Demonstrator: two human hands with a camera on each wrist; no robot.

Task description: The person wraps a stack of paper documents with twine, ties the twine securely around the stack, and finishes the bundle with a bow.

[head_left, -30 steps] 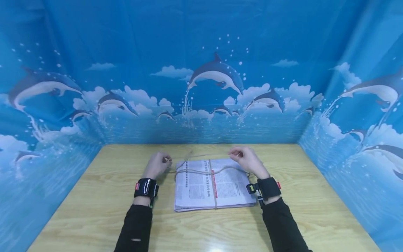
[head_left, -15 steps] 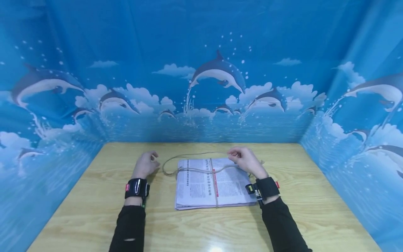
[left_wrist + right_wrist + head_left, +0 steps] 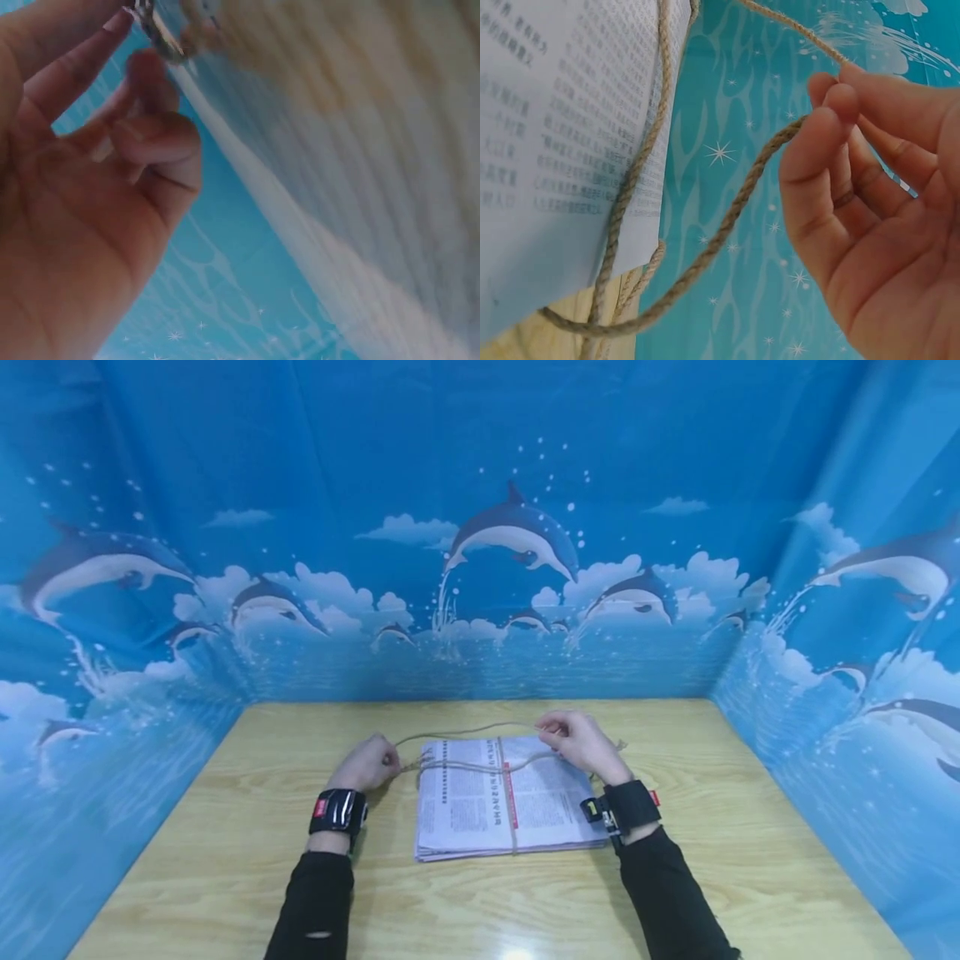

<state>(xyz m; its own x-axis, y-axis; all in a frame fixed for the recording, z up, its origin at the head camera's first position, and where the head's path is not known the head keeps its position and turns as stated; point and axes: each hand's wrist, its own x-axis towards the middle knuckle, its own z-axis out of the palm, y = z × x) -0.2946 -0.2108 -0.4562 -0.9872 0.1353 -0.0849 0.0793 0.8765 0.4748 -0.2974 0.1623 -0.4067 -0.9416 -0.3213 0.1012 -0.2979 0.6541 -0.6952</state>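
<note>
A flat stack of newspapers (image 3: 468, 814) lies on the table, with twine (image 3: 515, 827) running over it lengthwise and crosswise. At the stack's far left corner my left hand (image 3: 367, 763) pinches the twine; in the left wrist view a short twisted piece of twine (image 3: 159, 34) shows at the fingertips. My right hand (image 3: 573, 742), above the far right part of the stack, pinches a length of twine between thumb and fingers. In the right wrist view this twine (image 3: 739, 206) sags in a curve down beside the paper's edge. Another strand arcs between both hands behind the stack.
The wooden table (image 3: 225, 843) is enclosed at the back and sides by a blue curtain (image 3: 345, 668) printed with dolphins. Each wrist wears a black strap (image 3: 633, 805) with a small device.
My left hand let go of the twine and drew back leftward with fingers loosened, then came in again to the right and pinched it. The right hand has kept its hold, nearly still.
</note>
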